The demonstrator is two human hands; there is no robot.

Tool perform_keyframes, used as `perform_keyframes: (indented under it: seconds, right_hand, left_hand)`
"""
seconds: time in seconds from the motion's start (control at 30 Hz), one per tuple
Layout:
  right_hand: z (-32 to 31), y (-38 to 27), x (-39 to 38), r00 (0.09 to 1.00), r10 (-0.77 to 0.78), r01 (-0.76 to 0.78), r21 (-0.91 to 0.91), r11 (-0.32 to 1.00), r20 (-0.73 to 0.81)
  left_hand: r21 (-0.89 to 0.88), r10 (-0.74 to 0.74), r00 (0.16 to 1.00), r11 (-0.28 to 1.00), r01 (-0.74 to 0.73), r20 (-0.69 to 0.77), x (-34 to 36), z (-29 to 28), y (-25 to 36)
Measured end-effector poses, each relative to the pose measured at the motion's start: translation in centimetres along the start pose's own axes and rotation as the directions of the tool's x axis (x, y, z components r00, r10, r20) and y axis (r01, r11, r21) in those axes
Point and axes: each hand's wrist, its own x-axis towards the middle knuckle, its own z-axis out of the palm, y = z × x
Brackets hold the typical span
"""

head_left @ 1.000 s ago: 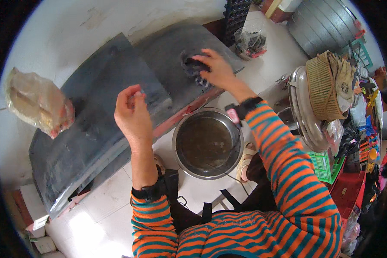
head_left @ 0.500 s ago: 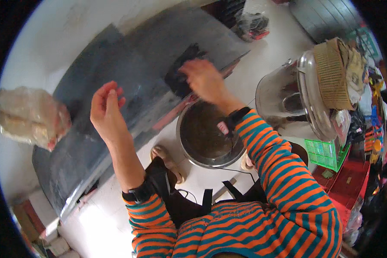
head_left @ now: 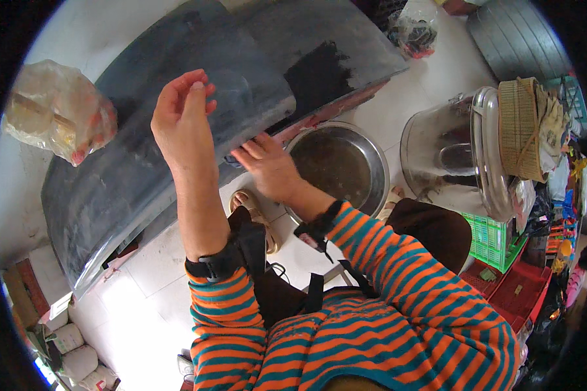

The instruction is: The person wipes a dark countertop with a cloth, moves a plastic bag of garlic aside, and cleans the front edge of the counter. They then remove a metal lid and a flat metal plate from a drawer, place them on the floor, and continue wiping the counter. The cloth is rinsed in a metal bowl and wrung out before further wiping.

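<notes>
My left hand (head_left: 184, 120) is raised above a dark grey sheet (head_left: 150, 78). Its fingers are loosely bent and apart, with nothing in them. At the sheet's near edge is my right hand (head_left: 272, 168), palm down. By its fingertips shows a bit of something dark bluish (head_left: 231, 159), mostly hidden under the fingers; I cannot make out what it is. Beyond that hand, a ragged black patch (head_left: 319, 72) marks the flat grey surface. A round metal basin (head_left: 378, 150) with murky liquid sits on the floor just right of my right hand.
A clear plastic bag (head_left: 62, 111) lies on the sheet's left side. To the right stand a large lidded metal pot (head_left: 440, 143) with a woven basket (head_left: 520, 130) on it, a green crate (head_left: 492, 241) and a red crate (head_left: 518, 293). My sandalled feet flank the basin.
My right hand has moved left and nearer, from over the black patch to the sheet's near edge. The patch now shows fully. My left hand stays raised; the view has shifted.
</notes>
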Motion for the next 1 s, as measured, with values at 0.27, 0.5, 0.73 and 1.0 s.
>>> perform_keyframes:
  seconds: [0.27, 0.5, 0.73, 1.0]
  right_hand:
    - [0.9, 0.3, 0.0, 0.995, -0.096, 0.096, -0.017, 0.995, -0.015]
    - [-4.0, 8.3, -1.3, 0.993, -0.077, 0.067, -0.111, 0.992, -0.09]
    - [-15.8, 26.8, 0.4, 0.948, 0.271, -0.304, -0.22, 0.927, -0.166]
    - [-15.7, 24.0, 10.1, 0.751, 0.526, -0.368, 0.409, 0.835, -0.399]
  left_hand:
    - [0.059, -0.023, 0.997, 0.998, 0.019, 0.071, -0.7, 1.6, -0.5]
    - [0.141, -0.107, 0.983, 0.986, 0.086, 0.148, -0.5, 2.4, -1.5]
    - [0.239, -0.041, 0.983, 0.971, -0.004, 0.182, -0.7, 1.8, -1.6]
    - [0.365, 0.099, 0.982, 0.919, -0.152, 0.16, 0.7, 2.4, -3.0]
